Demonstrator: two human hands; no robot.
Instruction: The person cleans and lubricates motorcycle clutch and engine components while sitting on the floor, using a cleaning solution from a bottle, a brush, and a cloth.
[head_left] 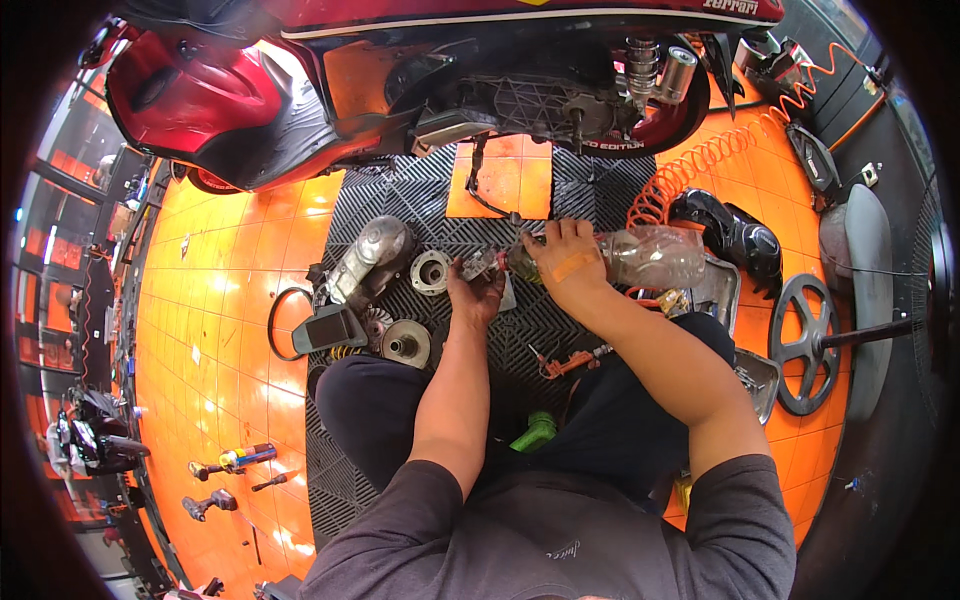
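My right hand, with a tan plaster on its back, grips a clear plastic bottle lying sideways, its neck toward the left. My left hand is curled round a small clear or silvery item right by the bottle's neck; I cannot make out exactly what it is. Just left of that hand are a round metal flanged part and a cast metal casing. Below them on the dark mat lie a pulley, a belt and an orange-handled air gun.
A red scooter spans the top. At right are a coiled hose, black housing, metal trays and a fan stand. Hand tools lie on the orange floor at lower left. A green container sits between my legs.
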